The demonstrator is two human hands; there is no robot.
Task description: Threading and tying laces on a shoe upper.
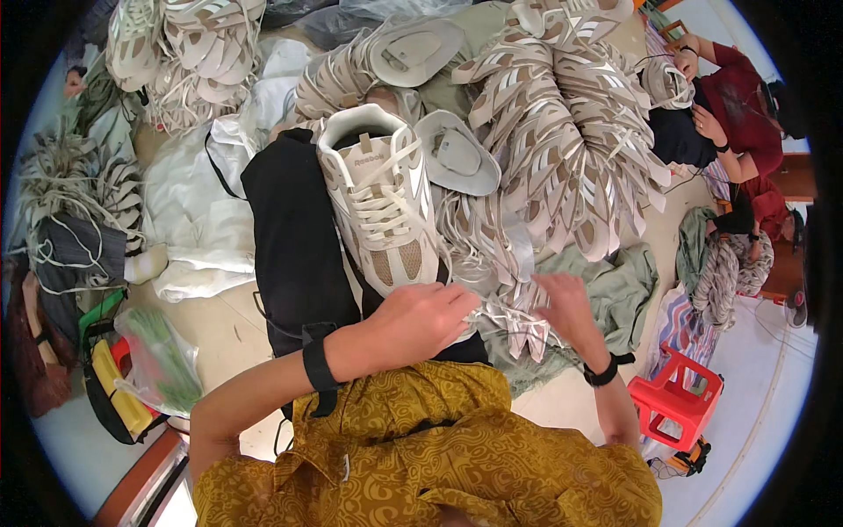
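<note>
A beige and white sneaker (379, 198) rests across my black-clad lap, toe toward me, its cream laces running through the eyelets. My left hand (426, 323) is closed just beyond the toe, fingertips pinched together; what they hold is too small to make out. To its right, my right hand (569, 314) has its fingers bent and apart, slightly blurred, above loose pale laces and shoe uppers. Between the hands hang thin pale strands that I cannot trace. A grey shoe-shaped insert (458, 154) lies beside the sneaker's collar.
Stacked shoe uppers (562, 132) fill the far right, with another bundle (189, 53) at the far left. Green cloth (619, 285) lies under the right-hand pile. A red stool (676, 400) stands at right; a bag of green stalks (158, 360) sits at left. Other people (746, 110) work at far right.
</note>
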